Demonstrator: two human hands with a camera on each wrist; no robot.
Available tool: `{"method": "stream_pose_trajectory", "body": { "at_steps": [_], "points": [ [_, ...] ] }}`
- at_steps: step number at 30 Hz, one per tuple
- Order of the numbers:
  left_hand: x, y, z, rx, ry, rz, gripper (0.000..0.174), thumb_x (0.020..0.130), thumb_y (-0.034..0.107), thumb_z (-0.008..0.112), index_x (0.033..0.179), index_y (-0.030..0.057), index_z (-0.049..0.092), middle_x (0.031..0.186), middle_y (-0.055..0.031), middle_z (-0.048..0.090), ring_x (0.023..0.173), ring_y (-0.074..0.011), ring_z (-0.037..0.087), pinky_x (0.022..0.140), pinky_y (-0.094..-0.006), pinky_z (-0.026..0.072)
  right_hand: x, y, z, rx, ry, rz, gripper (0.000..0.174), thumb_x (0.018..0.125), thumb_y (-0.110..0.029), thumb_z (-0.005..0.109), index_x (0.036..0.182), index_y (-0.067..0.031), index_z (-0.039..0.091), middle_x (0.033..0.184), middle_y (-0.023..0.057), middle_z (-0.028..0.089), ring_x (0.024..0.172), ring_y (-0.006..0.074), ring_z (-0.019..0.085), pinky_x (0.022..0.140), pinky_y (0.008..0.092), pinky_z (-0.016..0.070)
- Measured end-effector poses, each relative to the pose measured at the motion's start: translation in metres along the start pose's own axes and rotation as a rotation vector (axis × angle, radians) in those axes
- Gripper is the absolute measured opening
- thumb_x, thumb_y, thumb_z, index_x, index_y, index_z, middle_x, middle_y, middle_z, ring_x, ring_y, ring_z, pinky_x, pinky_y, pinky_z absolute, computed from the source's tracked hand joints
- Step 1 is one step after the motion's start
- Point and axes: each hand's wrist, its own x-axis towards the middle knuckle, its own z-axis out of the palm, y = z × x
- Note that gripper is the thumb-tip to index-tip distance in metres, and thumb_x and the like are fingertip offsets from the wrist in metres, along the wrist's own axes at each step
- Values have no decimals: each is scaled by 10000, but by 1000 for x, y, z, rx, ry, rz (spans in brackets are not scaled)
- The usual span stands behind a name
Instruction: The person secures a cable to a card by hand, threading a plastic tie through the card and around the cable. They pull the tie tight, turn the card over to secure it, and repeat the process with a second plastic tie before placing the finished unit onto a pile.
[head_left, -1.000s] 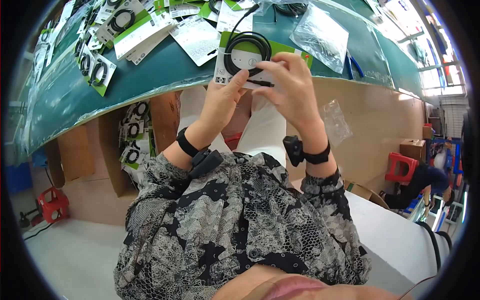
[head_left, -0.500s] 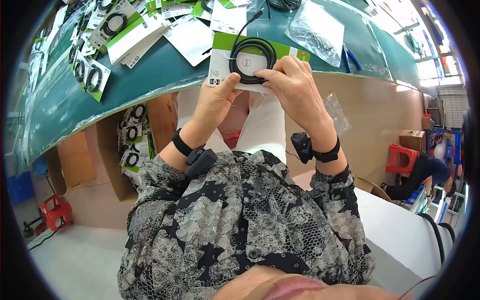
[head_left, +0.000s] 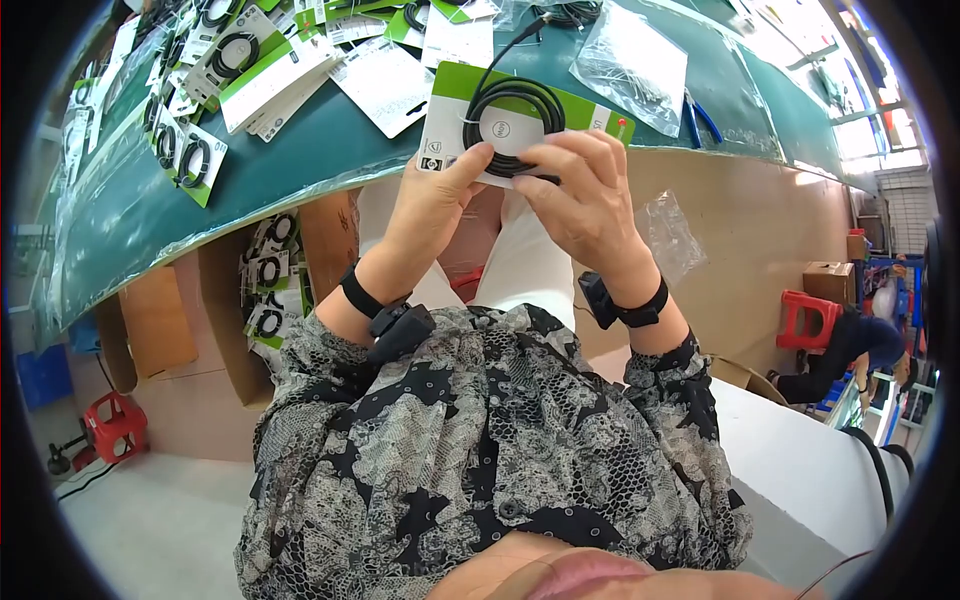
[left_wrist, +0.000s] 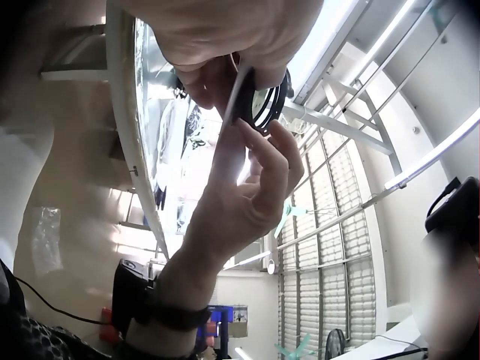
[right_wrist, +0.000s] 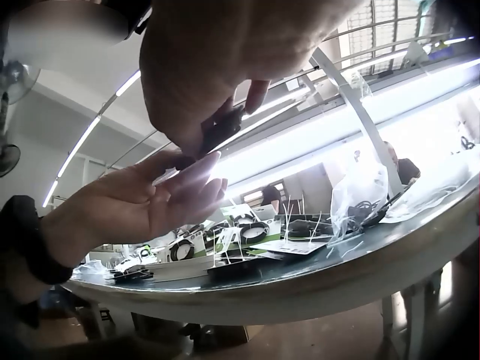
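My left hand (head_left: 432, 200) grips a green-and-white printed card (head_left: 440, 115) at its lower left, thumb on top over the edge of a coiled black cable (head_left: 473, 130). The coil lies against the card's front, and a thin white tie crosses its left side. One cable end runs up past the card's top edge. At the coil's lower right, my right hand (head_left: 592, 205) pinches the cable between thumb and curled fingers. In the left wrist view the card is edge-on, with the right hand (left_wrist: 232, 202) close below it.
Carded cables (head_left: 235, 55) lie heaped on the green table (head_left: 300, 155) at the left. A clear bag of thin white strips (head_left: 630, 70) and blue-handled pliers (head_left: 700, 120) lie at the right. Below the table edge stands a cardboard box (head_left: 225, 300) holding more carded cables.
The right hand moved in from beside the card onto the coil's lower right; the loose lower cable end seen earlier is now largely covered by its fingers. The left hand keeps its hold.
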Motion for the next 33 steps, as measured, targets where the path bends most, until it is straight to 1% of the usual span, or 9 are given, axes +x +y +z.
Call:
{"method": "stream_pose_trajectory", "body": {
  "at_steps": [5,8,9,12,16,21,24,28,33],
  "points": [
    [-3,1,5,209,32,139,281,850,61,649,1111,-8,572,1080,-61,613,930,-111,596,798,-247,486,-9,-9,11,-53,83,84,165,671,-51,689,821,-98,639,1012,3,624,956,214,544,857,388,406],
    [2,4,5,741,60,431,231,831,48,663,1049,-9,611,991,-22,627,836,-76,578,711,-200,460,-8,-20,20,-120,193,170,160,666,-43,689,808,-80,627,989,8,634,960,219,546,855,379,406],
    [4,6,8,745,50,433,231,831,48,663,1049,-9,611,991,-22,627,836,-76,578,711,-200,460,-8,-23,24,-136,211,212,163,665,-42,689,811,-78,626,990,8,631,961,220,545,855,376,405],
    [8,15,16,533,64,199,218,813,30,675,1023,-1,629,886,10,625,745,-55,555,639,-172,438,-8,-27,28,-170,258,309,168,665,-40,688,816,-75,625,990,9,624,962,223,543,855,369,405],
    [14,-1,10,341,113,178,208,810,38,680,1011,12,635,812,32,612,677,-29,513,576,-173,414,-9,-29,31,-162,192,377,170,673,-40,684,827,-70,619,984,28,614,958,240,541,848,386,410],
    [-7,4,21,719,198,365,193,789,38,694,970,4,637,828,-34,648,721,-93,604,610,-210,490,-21,-27,28,-118,283,257,220,669,-66,684,881,-63,627,1027,82,580,980,270,525,865,405,414],
    [-12,24,34,1082,-486,1260,182,761,47,699,929,9,638,912,-127,670,862,-227,674,704,-291,560,-30,-29,20,-120,345,204,227,688,-90,669,911,-82,628,1077,77,562,1061,299,495,928,423,404],
    [-18,43,50,1216,-654,1330,205,737,54,689,930,11,638,1005,-194,654,983,-336,649,800,-368,561,-53,-33,7,-126,227,207,261,708,-131,661,965,-97,625,1109,74,563,1086,288,498,943,430,398],
    [-16,63,58,1239,-673,1387,228,736,49,688,956,28,635,1036,-182,647,965,-331,655,782,-364,568,-59,-30,8,-101,132,163,307,734,-182,651,1032,-115,622,1150,71,565,1116,274,500,962,439,391]
  ]
}}
